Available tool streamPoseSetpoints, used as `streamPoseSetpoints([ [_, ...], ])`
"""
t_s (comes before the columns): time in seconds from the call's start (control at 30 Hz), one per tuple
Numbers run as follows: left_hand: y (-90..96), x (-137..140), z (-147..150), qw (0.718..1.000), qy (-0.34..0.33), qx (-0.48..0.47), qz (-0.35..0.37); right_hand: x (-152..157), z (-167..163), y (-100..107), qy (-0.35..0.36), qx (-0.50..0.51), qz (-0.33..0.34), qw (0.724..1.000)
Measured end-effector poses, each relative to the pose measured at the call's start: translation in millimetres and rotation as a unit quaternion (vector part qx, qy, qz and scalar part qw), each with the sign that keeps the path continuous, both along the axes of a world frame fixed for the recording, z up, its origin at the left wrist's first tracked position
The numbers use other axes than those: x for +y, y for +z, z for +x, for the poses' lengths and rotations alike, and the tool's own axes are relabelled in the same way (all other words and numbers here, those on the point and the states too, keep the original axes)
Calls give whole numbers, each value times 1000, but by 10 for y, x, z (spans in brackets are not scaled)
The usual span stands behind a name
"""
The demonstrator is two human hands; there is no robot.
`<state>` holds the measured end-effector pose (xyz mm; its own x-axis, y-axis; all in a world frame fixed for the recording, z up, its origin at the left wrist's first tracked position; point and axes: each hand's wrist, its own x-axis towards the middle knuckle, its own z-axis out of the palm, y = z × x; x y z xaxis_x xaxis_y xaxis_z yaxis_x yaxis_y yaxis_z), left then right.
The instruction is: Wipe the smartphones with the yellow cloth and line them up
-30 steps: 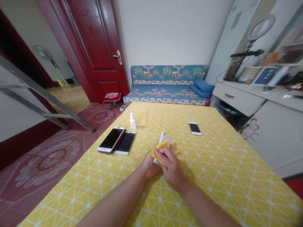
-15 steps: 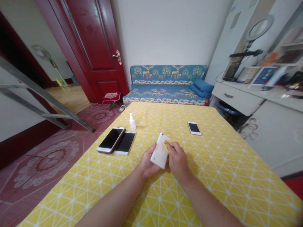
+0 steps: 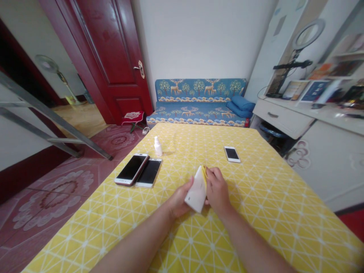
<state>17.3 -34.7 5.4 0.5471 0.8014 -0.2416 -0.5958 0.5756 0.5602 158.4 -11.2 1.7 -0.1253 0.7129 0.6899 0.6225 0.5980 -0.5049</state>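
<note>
A white smartphone (image 3: 196, 193), its back facing up, is gripped along its left side by my left hand (image 3: 181, 198), with the fingers partly hidden underneath. My right hand (image 3: 217, 189) is closed on a yellow cloth (image 3: 204, 173) and presses it against the phone's upper right edge. Most of the cloth is hidden by the fingers. To the left, a white phone with a dark screen (image 3: 132, 169) partly overlaps another white phone (image 3: 149, 173). Behind them stands a small white spray bottle (image 3: 158, 147). A smaller white phone (image 3: 232, 154) lies to the right.
Everything rests on a table with a yellow patterned cloth (image 3: 199, 140). Beyond it is a blue sofa (image 3: 187, 109). A white cabinet (image 3: 287, 117) stands at the right. On the left are a metal ladder (image 3: 54, 110), a red stool (image 3: 133, 116) and a red door (image 3: 113, 57).
The held phone has tilted and shifted slightly down and right. My right hand has moved the yellow cloth from the phone's back to its upper right edge.
</note>
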Motion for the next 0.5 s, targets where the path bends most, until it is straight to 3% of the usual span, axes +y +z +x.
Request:
streamPoseSetpoints([
  [0.13, -62, -21, 12, 995, -48, 71, 52, 58, 119, 7, -13, 22, -2, 1000],
  [0.23, -18, -44, 24, 993, -46, 86, 67, -30, 62, 61, 36, 29, 23, 999],
  [0.37, 68, -52, 69, 998, 48, 35, 32, -222, -133, 111, 123, 5, 21, 992],
  [0.5, 26, -6, 64, 990, 135, -33, 19, -373, -312, 80, 148, -3, 9, 989],
])
